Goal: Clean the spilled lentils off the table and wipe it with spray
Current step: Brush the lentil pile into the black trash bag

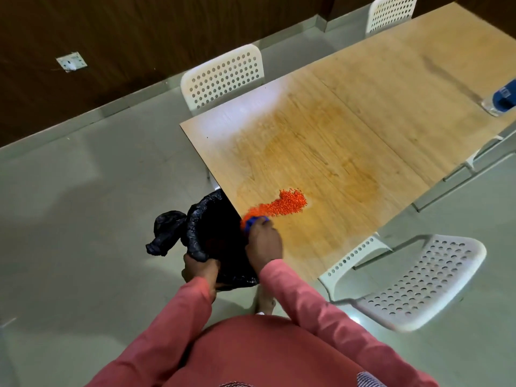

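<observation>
One heap of orange-red lentils [282,205], lying on the wooden worktop [349,141] near its left edge, trailing toward that edge. Right hand [264,241], fingers curled round a blue cloth [252,221], pressed on the worktop at the near end of the heap. Left hand [199,268], gripping the rim of a black bin bag [206,227] held open just below the worktop edge. Blue-labelled bottle [501,100] at the far right, well apart. Three white perforated chairs around.

Blue cloth [255,220] was mostly hidden under right hand [264,241]; bin bag [208,230] partly under tabletop [349,129]; blue object [504,97] cut by right edge.
</observation>
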